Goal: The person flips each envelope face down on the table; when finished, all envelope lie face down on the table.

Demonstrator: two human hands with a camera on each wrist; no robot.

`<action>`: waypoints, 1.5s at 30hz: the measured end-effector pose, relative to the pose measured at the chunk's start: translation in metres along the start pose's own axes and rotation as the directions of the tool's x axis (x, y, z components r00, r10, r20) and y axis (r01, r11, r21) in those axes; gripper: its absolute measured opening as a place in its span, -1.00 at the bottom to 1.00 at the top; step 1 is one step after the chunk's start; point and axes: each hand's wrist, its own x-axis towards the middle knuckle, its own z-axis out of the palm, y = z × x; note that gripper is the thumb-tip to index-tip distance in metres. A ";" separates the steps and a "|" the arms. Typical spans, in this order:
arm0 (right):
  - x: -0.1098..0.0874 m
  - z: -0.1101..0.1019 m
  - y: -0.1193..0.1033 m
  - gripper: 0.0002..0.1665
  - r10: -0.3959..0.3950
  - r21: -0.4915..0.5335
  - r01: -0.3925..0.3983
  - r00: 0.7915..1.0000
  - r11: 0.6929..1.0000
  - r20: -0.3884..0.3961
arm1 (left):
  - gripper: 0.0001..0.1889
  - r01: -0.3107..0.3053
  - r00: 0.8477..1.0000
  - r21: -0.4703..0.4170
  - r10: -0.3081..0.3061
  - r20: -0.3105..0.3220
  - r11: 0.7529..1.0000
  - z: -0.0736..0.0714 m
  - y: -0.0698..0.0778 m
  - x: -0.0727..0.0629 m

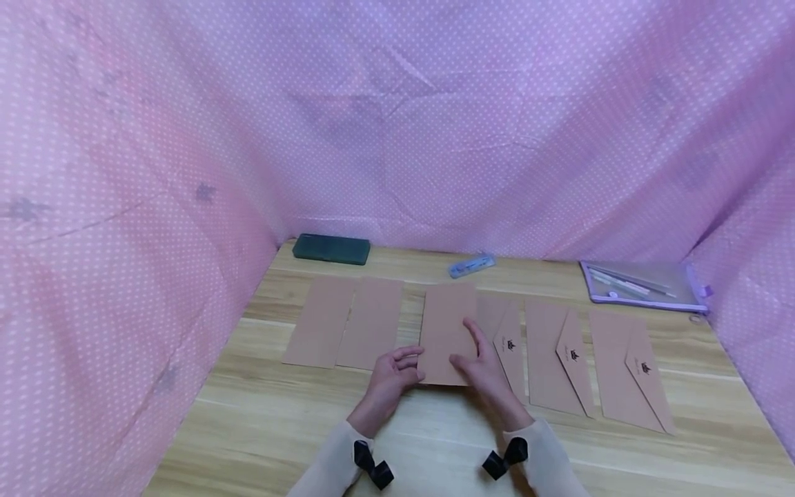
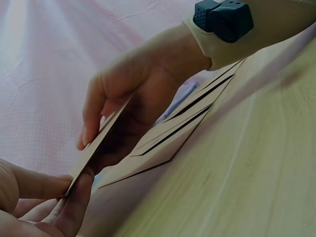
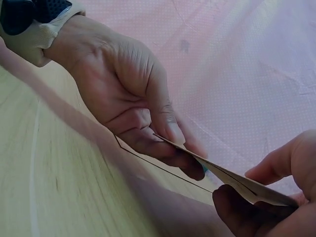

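Observation:
A plain brown envelope (image 1: 442, 331) is held raised and tilted above the table, its smooth side facing up. At its lower left edge, my left hand (image 1: 391, 379) pinches it, thumb on top and fingers beneath. My right hand (image 1: 487, 369) grips the right side, thumb and index finger on the upper face and other fingers tucked under. From the right wrist view, a flap line shows on the underside of the envelope (image 3: 237, 181). Just right of it lies an envelope with a crown-printed flap (image 1: 511, 345), partly covered by the right hand.
Two plain envelopes (image 1: 370, 321) lie face down at left. Two more crown-flap envelopes (image 1: 549, 359) lie at right. Behind them are a dark green case (image 1: 331, 249), a small blue item (image 1: 472, 266) and a purple-edged zip pouch (image 1: 646, 284) with pens. Pink dotted cloth (image 1: 397, 138) surrounds the table.

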 end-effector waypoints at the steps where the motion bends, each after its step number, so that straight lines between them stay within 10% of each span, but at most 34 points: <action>1: -0.001 -0.001 0.000 0.01 -0.002 0.000 0.002 1.000 1.000 -0.001 | -0.46 -0.003 1.000 0.002 0.003 -0.002 1.000 -0.001 0.001 0.001; 45: -0.009 0.016 0.013 -0.19 0.065 0.018 -0.064 0.998 0.998 -0.022 | -0.48 -0.023 0.993 0.138 0.038 -0.108 0.990 -0.030 0.019 -0.005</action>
